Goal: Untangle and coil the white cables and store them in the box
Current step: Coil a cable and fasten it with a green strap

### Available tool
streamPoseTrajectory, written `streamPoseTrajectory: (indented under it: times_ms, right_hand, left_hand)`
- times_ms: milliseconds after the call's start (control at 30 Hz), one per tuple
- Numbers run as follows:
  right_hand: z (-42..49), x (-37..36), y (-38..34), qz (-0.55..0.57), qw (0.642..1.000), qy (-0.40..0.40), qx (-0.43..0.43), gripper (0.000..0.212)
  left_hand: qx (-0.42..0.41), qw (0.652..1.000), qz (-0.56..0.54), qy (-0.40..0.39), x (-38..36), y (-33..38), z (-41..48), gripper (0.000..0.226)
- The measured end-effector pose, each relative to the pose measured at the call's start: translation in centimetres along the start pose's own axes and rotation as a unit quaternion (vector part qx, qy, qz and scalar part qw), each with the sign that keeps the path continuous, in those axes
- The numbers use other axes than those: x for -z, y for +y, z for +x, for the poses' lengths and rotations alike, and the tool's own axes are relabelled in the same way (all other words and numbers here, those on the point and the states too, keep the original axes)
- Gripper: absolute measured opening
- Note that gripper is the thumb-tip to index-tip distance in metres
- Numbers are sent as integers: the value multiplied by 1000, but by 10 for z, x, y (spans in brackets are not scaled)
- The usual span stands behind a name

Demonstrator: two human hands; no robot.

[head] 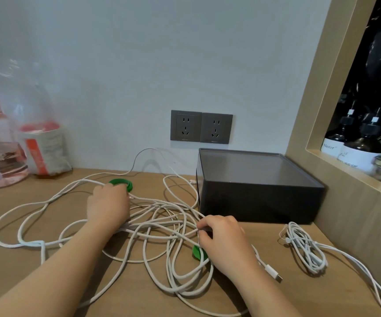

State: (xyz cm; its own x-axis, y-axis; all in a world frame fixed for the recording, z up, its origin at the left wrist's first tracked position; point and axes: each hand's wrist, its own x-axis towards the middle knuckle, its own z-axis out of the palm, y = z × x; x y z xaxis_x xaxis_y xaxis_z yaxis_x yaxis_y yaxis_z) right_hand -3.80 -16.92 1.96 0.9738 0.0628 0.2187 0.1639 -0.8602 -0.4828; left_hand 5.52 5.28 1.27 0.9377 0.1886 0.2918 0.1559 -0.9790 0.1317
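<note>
Your left hand [108, 204] lies palm down on the far left part of the tangle of white cables [159, 236], just in front of a green ring [120, 184]. Its fingers curl down over the strands and are hidden by the back of the hand, so you cannot tell whether they grip anything.

Your right hand [225, 239] is at the right edge of the tangle, with thumb and forefinger pinching 1 strand near the front left corner of the box [260, 195]. A second green ring [198, 252] shows partly from under this hand.

The tangle spreads in loose loops across the middle of the wooden desk [13, 277], from the far left to your right wrist, and 1 strand rises up the wall near the 2 sockets [201, 128]. A white plug [274, 272] lies just right of your right forearm.

The dark box sits at the back right of the desk, against the wall. 1 coiled cable [306, 250] lies in front of it, apart from the tangle, with a loose loop trailing toward the right front corner.

A plastic bag [40, 133] stands at the back left.
</note>
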Motion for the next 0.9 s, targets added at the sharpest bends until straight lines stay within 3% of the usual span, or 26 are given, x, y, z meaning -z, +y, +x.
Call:
streamPoseTrajectory:
  times_ms: [100,167,267,333,433,533,600,700,800,900]
  right_hand:
    - [2,2,-3,-20,999,35,21,23]
    - [9,8,-11,-6,995,84,51,24]
    - [26,26,-36,170,979,97,55,25]
    - [38,39,-55,275,959,50,43,30]
    - [53,52,-70,284,958,-5,47,30]
    - [59,64,-72,322,946,19,42,13]
    - [63,77,-70,397,917,48,7,22]
    - [66,105,-70,525,844,106,-29,25]
    - [66,136,-69,606,781,150,-26,26]
    - [60,163,-66,663,726,181,-21,24]
  left_hand:
    - [-58,987,-119,92,32,8,-5,17]
    - [-86,956,-249,130,62,20,-9,12]
    - [-126,900,-404,102,102,44,-14,5]
    - [-132,856,-495,66,120,59,-17,10]
    - [-133,778,-614,20,137,74,-19,14]
    - [-156,744,-650,16,146,82,-19,14]
    - [-162,754,-637,0,140,83,-18,16]
    - [-172,822,-536,-84,117,81,-20,28]
    - [-160,864,-456,-144,92,83,-27,17]
    - [-68,862,-489,-114,89,87,-21,17]
